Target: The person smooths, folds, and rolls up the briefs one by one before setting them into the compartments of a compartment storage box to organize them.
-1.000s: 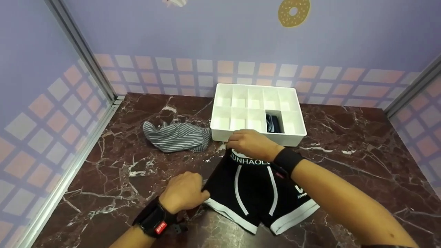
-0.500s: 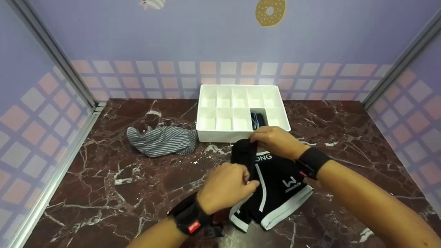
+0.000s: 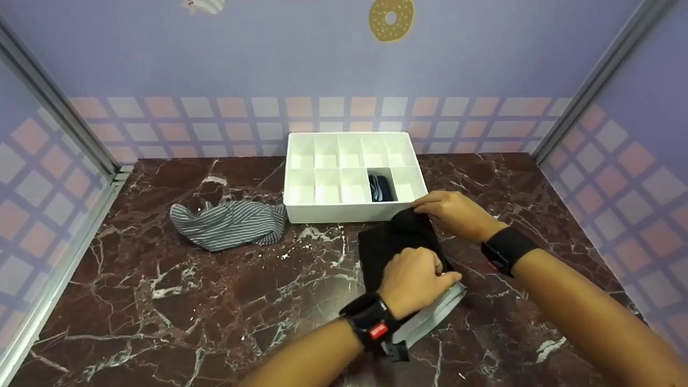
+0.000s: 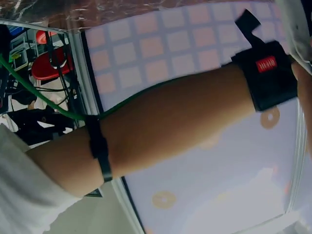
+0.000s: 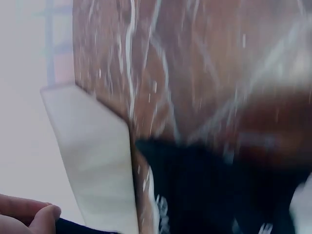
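Observation:
A pair of black boxer briefs (image 3: 379, 250) with pale leg hems lies in front of the white divided box, one side folded over the other. My right hand (image 3: 454, 212) pinches its waistband corner close to the box's front. Lower down, my left hand (image 3: 411, 282) grips the folded-over leg side near the hem. In the right wrist view, the right fingertips (image 5: 41, 217) hold black fabric beside the box wall, and the briefs (image 5: 209, 190) show white lettering. The left wrist view shows a forearm (image 4: 175, 122) with black straps; the hand's grip is hidden there.
The white box (image 3: 344, 213) has two rows of compartments; one front compartment holds a dark blue folded garment (image 3: 380, 188). A crumpled grey striped cloth (image 3: 231, 224) lies left of the box. Patterned wall panels (image 3: 269, 64) enclose the marble-look table (image 3: 215, 317).
Both hands have carried the briefs' left side over to the right, so its printed front is now covered in the head view. The head view has shifted to the right.

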`<state>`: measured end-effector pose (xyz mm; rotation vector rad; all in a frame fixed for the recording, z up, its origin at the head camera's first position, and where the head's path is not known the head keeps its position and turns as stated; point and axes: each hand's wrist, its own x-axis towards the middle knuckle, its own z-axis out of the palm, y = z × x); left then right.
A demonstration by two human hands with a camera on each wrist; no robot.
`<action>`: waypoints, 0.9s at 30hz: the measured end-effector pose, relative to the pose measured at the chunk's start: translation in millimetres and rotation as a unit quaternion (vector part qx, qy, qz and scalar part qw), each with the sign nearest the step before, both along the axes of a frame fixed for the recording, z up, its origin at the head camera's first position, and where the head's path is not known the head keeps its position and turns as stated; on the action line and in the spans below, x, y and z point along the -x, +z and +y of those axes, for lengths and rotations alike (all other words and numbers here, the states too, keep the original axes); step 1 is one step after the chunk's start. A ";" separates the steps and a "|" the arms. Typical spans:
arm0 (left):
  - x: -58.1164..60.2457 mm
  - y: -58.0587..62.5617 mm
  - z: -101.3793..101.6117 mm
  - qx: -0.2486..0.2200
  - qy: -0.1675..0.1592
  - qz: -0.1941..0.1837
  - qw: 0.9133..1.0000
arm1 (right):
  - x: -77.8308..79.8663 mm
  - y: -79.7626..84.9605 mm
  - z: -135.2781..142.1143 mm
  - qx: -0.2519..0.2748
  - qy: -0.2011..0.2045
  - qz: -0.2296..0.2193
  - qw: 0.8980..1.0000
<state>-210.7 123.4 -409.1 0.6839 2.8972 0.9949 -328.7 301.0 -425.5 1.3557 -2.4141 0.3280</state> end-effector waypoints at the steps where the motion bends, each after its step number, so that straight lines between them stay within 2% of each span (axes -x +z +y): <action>1: 1.1 -3.8 5.9 0.003 0.007 -0.002 1.000 | 0.3 -3.4 2.9 -0.010 0.000 0.005 1.000; 4: 3.3 -17.5 22.2 0.007 0.018 -0.017 1.000 | -1.0 -15.8 12.0 -0.051 -0.001 0.011 0.999; 6: 4.3 -28.8 30.6 0.000 0.002 -0.025 1.000 | -2.9 -25.1 17.7 -0.077 0.000 0.011 0.997; 9: 4.3 -47.3 35.7 -0.007 -0.070 -0.032 0.997 | -6.7 -40.4 24.2 -0.112 -0.002 0.008 0.994; 13: -0.6 -64.1 24.7 0.016 -0.186 -0.027 0.982 | -11.0 -60.7 30.7 -0.166 -0.011 0.031 0.986; 16: -10.1 -65.0 4.3 0.055 -0.223 -0.002 0.973 | -13.6 -69.2 33.1 -0.172 -0.025 0.049 0.984; 19: -21.6 -63.4 -19.2 0.112 -0.207 0.067 0.970 | -15.1 -68.8 30.4 -0.131 -0.038 0.052 0.989; 21: -28.6 -65.0 -33.5 0.160 -0.167 0.124 0.965 | -15.1 -66.2 25.0 -0.103 -0.041 0.050 0.993; 23: -34.4 -69.0 -44.8 0.202 -0.124 0.173 0.956 | -15.1 -63.2 17.1 -0.089 -0.042 0.047 0.994; 25: -39.1 -73.7 -52.6 0.231 -0.097 0.202 0.947 | -15.2 -62.2 8.3 -0.091 -0.037 0.038 0.994; 27: -42.5 -78.9 -57.0 0.241 -0.090 0.216 0.942 | -15.8 -63.3 0.2 -0.104 -0.030 0.024 0.994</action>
